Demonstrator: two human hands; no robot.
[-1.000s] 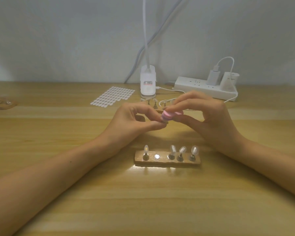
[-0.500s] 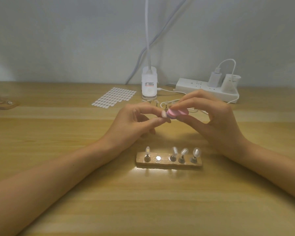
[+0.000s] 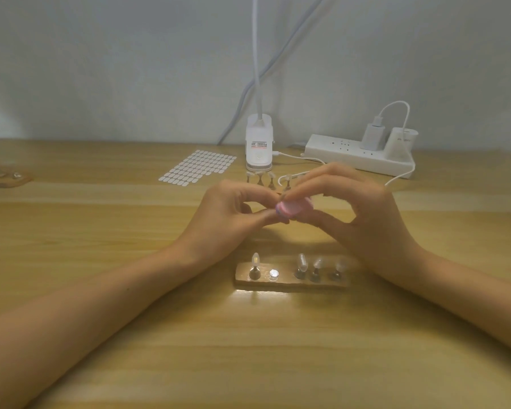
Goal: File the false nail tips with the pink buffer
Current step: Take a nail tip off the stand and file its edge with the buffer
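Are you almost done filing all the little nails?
Hard to say what is finished: filed tips look the same from here. Right now the right hand holds the pink buffer against something pinched in the left hand, probably the tip from the empty peg on the wooden stand. Four tips stand on it, so likely several remain.

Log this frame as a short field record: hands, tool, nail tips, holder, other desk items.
left hand: pinching something small at the buffer's end; it can't be made out
right hand: grips the pink buffer
wooden holder: on the desk, near side of the hands
nail tips: four stand on the holder; second slot from left bare
background: sticker sheet, lamp base, power strip
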